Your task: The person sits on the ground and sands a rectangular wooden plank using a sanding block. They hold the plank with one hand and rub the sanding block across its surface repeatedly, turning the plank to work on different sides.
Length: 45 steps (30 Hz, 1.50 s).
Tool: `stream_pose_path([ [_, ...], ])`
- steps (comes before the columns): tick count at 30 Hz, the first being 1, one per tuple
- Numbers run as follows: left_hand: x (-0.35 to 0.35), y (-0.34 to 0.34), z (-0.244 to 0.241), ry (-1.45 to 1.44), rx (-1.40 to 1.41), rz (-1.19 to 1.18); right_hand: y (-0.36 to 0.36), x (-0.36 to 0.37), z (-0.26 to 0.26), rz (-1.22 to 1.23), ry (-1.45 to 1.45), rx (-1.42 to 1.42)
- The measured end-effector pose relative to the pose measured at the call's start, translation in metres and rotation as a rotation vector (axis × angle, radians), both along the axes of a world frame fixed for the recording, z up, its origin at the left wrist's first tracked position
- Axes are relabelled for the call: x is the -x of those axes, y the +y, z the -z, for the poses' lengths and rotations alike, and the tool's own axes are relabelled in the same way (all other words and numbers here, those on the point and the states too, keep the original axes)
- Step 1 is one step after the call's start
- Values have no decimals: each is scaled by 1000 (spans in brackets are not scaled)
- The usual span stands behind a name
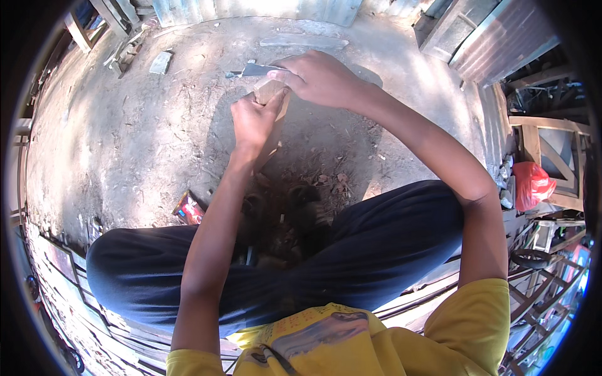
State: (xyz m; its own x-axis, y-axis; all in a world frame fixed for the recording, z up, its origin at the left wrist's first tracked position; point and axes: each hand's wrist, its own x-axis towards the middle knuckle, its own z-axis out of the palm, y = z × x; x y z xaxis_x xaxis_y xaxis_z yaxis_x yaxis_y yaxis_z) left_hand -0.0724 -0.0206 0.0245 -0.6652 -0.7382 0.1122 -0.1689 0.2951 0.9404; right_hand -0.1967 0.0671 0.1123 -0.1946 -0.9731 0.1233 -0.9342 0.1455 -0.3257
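Observation:
My left hand (254, 117) grips a pale wooden block (267, 89), held up in front of my knees. Its far end points away from me, and its lower part runs down behind my wrist. Above that end, my right hand (322, 77) pinches a thin, dark grey flat piece (256, 70), perhaps sandpaper. The piece sticks out to the left past my fingertips, close over the wood's end. Whether the two touch cannot be made out.
On the dirt ground lie a weathered plank (303, 41), a grey block (161, 63) and a shiny snack packet (189, 209) near my left knee. A red plastic bag (531, 185) is at the right, by a wooden frame (531, 141). Corrugated metal sheets (254, 11) stand ahead.

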Motion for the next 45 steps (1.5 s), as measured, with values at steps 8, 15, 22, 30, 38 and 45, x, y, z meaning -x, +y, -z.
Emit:
stream_pose_path([
  [8,-5,-11,8,-15,40,-29,-3,-28,-5,-100,-116,151],
  [15,-6,-3,4,97,68,-44,-7,-20,1,-53,-8,49],
  [22,0,-7,7,-36,18,-38,-1,6,-9,141,-94,-84],
  [30,-3,-5,-4,-66,-5,-36,-1,6,-15,147,-67,-169],
  [38,-7,-11,7,32,29,-4,-4,-16,-4,-90,-122,41],
  [45,-4,-15,15,115,134,-41,3,-22,-8,-342,-70,271],
])
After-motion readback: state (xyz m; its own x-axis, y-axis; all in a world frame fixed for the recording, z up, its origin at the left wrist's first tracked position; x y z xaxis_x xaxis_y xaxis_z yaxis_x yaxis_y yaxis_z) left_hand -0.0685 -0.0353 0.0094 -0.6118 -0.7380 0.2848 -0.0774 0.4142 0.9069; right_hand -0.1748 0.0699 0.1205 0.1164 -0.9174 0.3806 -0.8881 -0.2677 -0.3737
